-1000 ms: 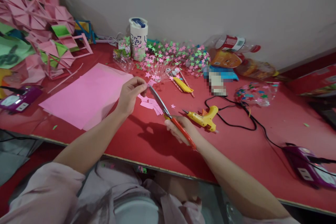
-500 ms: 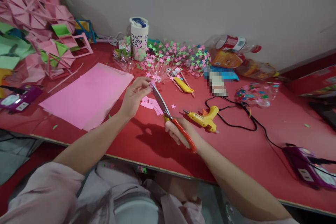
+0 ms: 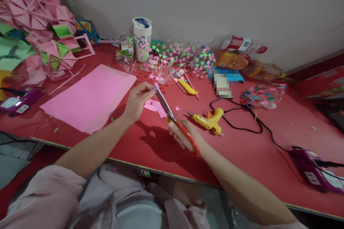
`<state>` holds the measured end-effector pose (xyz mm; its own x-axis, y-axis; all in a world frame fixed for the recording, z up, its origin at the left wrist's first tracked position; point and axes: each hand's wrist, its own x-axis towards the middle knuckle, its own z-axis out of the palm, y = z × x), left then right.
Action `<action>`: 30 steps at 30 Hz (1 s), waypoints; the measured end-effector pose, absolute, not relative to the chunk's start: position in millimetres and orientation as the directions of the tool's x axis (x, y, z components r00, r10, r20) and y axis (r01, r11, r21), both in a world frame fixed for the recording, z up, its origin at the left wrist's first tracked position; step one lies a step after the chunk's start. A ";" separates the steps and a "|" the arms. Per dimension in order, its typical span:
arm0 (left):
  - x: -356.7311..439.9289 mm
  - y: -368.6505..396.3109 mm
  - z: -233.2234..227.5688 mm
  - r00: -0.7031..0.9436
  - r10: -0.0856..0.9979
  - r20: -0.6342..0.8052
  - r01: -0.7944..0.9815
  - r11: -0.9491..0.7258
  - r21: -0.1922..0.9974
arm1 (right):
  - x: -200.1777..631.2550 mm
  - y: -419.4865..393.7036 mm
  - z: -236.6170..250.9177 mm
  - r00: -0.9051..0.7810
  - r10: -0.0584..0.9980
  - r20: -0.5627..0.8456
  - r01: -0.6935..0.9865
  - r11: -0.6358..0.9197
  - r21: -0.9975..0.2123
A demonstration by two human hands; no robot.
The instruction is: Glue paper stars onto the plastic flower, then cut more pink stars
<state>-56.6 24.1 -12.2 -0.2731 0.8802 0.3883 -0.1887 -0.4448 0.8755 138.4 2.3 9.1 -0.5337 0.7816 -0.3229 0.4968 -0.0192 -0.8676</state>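
Observation:
My right hand is closed around the red handles of a pair of scissors, whose blades point up and left. Between the thumb and fingers of my left hand is a small pink paper piece, right at the blade tips. Below the blades, several pink paper strips lie on the red table, with a loose pink star just to their right. Pink sheets of paper lie flat to the left of my left hand.
A yellow glue gun with a black cord lies right of the scissors. Behind are a yellow cutter, a cluster of pink and green stars, a white tumbler and bottles. Purple power strips and folded paper models flank the table.
The pink piece at the blade tips shows slightly differently, and my left fingers have shifted a little. The scissors stay in almost the same place.

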 end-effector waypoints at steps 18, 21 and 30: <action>-56.7 23.6 -9.8 -0.293 0.879 0.375 -0.153 -0.431 0.889 | 138.4 3.9 8.0 -0.514 0.811 -0.281 0.479 -0.001 -0.878; -57.2 24.1 -10.5 -0.302 0.882 0.362 -0.182 -0.426 0.886 | 138.2 4.3 9.7 -0.506 0.823 -0.258 0.474 0.016 -0.880; -43.8 15.8 -13.3 -0.015 0.983 0.185 -0.036 -0.185 0.982 | 139.8 12.3 15.1 -0.302 0.953 -0.035 0.418 0.099 -0.903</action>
